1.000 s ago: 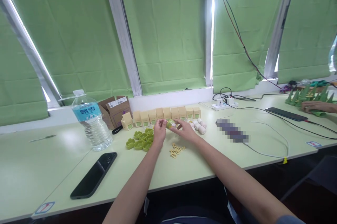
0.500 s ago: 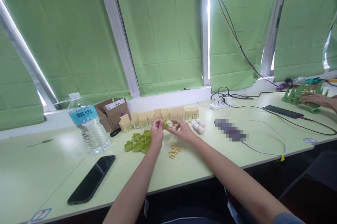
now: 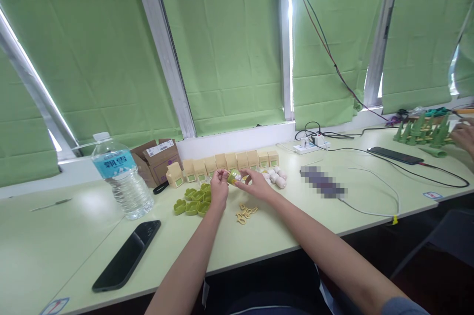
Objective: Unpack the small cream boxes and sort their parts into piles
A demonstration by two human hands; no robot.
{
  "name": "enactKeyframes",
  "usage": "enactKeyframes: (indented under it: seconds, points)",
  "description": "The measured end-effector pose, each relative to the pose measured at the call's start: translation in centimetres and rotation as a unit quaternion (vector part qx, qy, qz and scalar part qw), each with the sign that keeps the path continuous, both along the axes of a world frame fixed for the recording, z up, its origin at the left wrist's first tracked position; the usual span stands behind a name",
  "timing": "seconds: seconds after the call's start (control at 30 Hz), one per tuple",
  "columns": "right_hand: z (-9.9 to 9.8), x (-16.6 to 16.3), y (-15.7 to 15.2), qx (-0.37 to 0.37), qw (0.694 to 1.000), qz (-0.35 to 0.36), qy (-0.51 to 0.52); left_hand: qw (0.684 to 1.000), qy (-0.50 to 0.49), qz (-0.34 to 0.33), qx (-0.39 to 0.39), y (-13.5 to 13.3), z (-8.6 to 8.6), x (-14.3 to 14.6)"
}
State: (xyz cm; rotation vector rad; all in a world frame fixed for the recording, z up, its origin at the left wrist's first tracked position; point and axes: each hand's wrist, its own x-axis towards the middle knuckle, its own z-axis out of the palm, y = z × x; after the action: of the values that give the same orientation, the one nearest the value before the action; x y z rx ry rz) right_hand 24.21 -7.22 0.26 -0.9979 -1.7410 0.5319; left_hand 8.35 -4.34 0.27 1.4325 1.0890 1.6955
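Observation:
Between my two hands, just above the table, is a small green-and-white piece (image 3: 233, 177) with some yellow on it. The fingers of my left hand (image 3: 220, 189) pinch its left side. On its other side, the thumb and fingers of my right hand (image 3: 256, 185) grip it too. Several green flower-shaped cups (image 3: 191, 207) lie beside my left wrist. Below my hands is a small pile of yellow loops (image 3: 245, 214). White rounded pieces (image 3: 280, 179) are gathered just past my right hand. My fingers partly cover the held piece, so its exact kind is unclear.
A row of small tan boxes (image 3: 231, 161) lines the back. To the left stand a water bottle (image 3: 128, 181), a brown carton (image 3: 163, 163) and a phone (image 3: 128, 255). A power strip (image 3: 311, 147), cables, another phone (image 3: 395, 155) and green cones (image 3: 418, 130) near another person's hand (image 3: 464, 135) are at right.
My hands keep their grip on the small green-and-white piece, with hardly any movement. At far right the other person's hand has drawn back from the green cones. The view has shifted slightly.

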Motion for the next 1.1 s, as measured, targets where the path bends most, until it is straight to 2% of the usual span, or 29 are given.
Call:
enactKeyframes:
  seconds: [0.43,0.63,0.8,0.97,1.1]
  points:
    - [-0.1,0.1,0.1,-0.008,1.0,0.004,0.004,0.999,0.027,0.022,0.002,0.2,-0.2,-0.1]
    - [-0.2,0.6,0.1,-0.014,1.0,-0.004,0.007,0.997,-0.041,0.061,-0.03,0.9,0.1,-1.6]
    - [-0.1,0.8,0.1,0.014,0.998,-0.052,0.04,0.999,-0.037,0.002,-0.022,0.6,0.2,-1.3]
    - [0.3,1.0,-0.1,0.025,0.994,-0.061,0.086,0.992,-0.033,-0.095,-0.075,0.0,0.0,-0.4]
    - [0.2,0.9,0.0,0.022,0.992,-0.064,0.106,0.983,0.01,-0.14,-0.115,-0.4,-0.2,-0.3]
